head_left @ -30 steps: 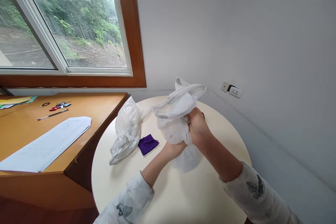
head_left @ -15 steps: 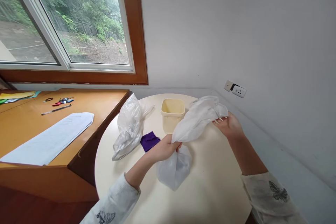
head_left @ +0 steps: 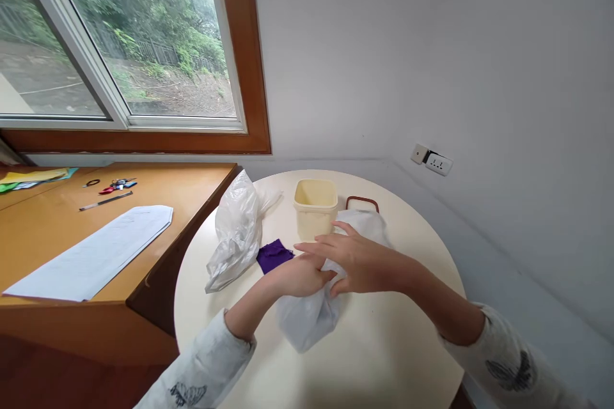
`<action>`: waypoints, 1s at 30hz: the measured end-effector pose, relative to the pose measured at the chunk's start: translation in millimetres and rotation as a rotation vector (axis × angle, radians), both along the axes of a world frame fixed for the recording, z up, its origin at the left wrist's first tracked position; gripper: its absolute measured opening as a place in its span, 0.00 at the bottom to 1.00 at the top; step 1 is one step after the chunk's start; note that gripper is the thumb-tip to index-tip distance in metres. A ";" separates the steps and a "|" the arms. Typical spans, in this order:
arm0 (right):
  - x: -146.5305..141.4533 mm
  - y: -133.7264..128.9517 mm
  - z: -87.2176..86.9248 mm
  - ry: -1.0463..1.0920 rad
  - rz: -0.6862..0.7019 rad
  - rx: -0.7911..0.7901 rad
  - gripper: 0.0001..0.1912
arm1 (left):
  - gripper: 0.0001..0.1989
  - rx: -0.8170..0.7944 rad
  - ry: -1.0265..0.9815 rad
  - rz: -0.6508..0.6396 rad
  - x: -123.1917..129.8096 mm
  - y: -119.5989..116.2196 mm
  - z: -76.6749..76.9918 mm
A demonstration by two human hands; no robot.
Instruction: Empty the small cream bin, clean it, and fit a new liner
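Observation:
A white plastic bag (head_left: pixel 309 319) hangs below my left hand (head_left: pixel 297 276), whose fingers are closed round its gathered neck. Over it reaches my right hand (head_left: pixel 357 262), fingers spread, thumb beside the bag's neck and nothing gripped. Part of the white plastic extends behind my right hand toward a brown handle (head_left: pixel 362 199) on the table. A cream square tub (head_left: pixel 315 214) stands open just beyond my hands. To its left, a purple cloth (head_left: pixel 274 256) lies near my left wrist. Another crumpled translucent bag (head_left: pixel 236 230) rests farther left.
The round cream table (head_left: pixel 407 345) adjoins a wooden desk (head_left: pixel 192 188) on the left. On the desk are paper sheets (head_left: pixel 96 255), a pen (head_left: pixel 105 201) and keys (head_left: pixel 118 185). A wall with a socket (head_left: pixel 439 163) rises behind on the right.
My right hand has let go of the bag's upper part and moved left over my left hand. The white plastic has dropped to the table, and the brown handle has come into view.

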State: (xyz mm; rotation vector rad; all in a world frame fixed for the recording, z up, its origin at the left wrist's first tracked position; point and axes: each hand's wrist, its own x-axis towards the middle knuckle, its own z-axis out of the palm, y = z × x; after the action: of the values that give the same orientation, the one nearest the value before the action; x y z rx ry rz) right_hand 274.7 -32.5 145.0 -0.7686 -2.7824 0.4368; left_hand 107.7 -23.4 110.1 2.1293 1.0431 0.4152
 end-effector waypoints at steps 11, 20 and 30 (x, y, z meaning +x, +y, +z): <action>25.6 19.7 -26.3 -0.268 -0.224 -0.021 0.09 | 0.11 -0.030 0.107 -0.085 -18.0 -2.7 8.4; 72.5 32.9 -25.5 -0.120 -0.395 -0.483 0.07 | 0.20 0.162 0.145 -0.128 -41.0 -8.4 12.8; 75.4 15.7 -0.7 0.159 -0.383 -0.883 0.10 | 0.16 0.590 0.331 -0.067 -34.6 -4.0 -1.9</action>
State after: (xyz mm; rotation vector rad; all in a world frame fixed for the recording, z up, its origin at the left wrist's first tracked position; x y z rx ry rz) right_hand 350.1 -16.8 144.3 -1.3139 -2.1358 1.5872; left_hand 73.1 -27.4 108.2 2.8254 1.1206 0.3772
